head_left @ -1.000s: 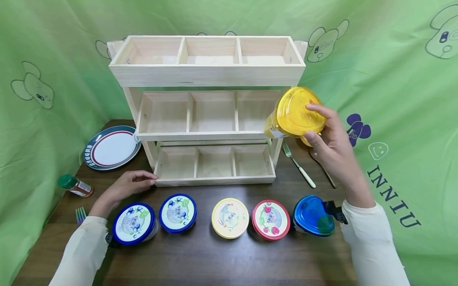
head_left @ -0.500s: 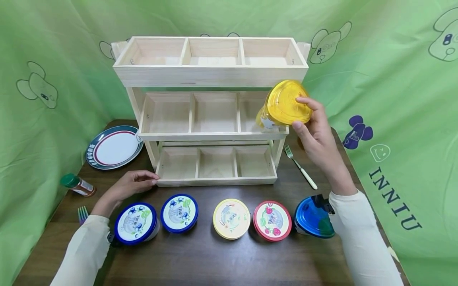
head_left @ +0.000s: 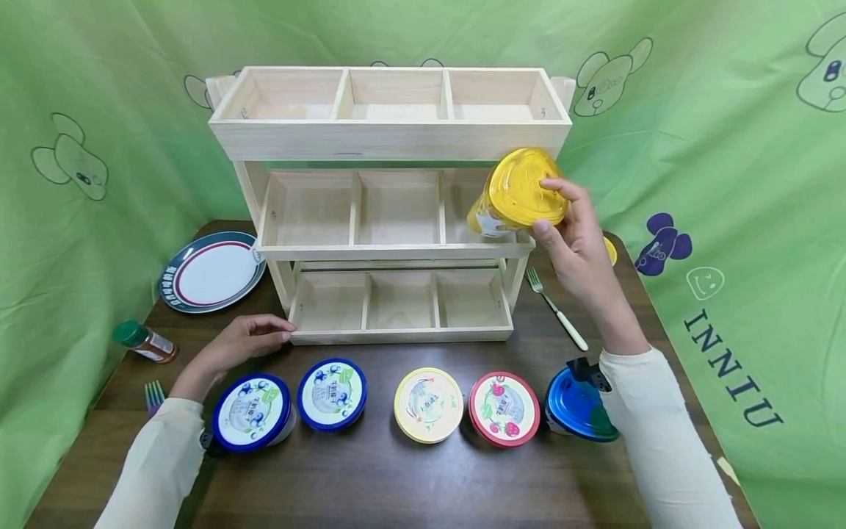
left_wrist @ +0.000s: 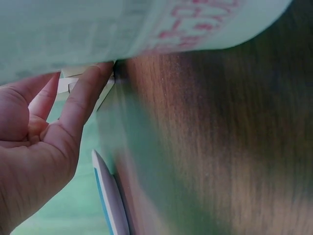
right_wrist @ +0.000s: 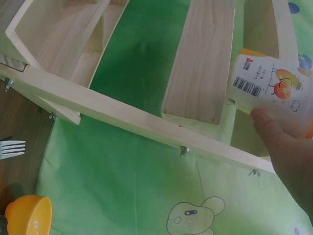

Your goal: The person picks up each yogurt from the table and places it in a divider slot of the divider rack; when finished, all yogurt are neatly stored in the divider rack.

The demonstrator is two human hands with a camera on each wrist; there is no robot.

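Note:
My right hand (head_left: pixel 581 253) holds a yellow-lidded jar (head_left: pixel 522 191) by its lid, thumb at the lid's near edge. Tilted, the jar overlaps the right compartment of the middle tier of a wooden three-tier rack (head_left: pixel 390 141). In the right wrist view the jar's label (right_wrist: pixel 266 81) shows a barcode and cartoon fruit. My left hand (head_left: pixel 241 342) rests its fingertips at the left front corner of the bottom tier; in the left wrist view its fingers (left_wrist: pixel 80 100) reach out to the rack. Near my left wrist stands a blue-rimmed jar (head_left: pixel 251 413).
In front of the rack are another blue-rimmed jar (head_left: pixel 332 394), a cream-lidded jar (head_left: pixel 428 405), a red-rimmed jar (head_left: pixel 504 409) and a blue-lidded jar (head_left: pixel 575 404). A plate (head_left: pixel 211 273) and spice bottle (head_left: pixel 147 342) lie left; a fork (head_left: pixel 557 310) and yellow bowl (right_wrist: pixel 29 215) right.
My right hand has carried the yellow-lidded jar left and slightly up, from the rack's right edge to the middle tier's right compartment. The left hand has stayed at the bottom corner.

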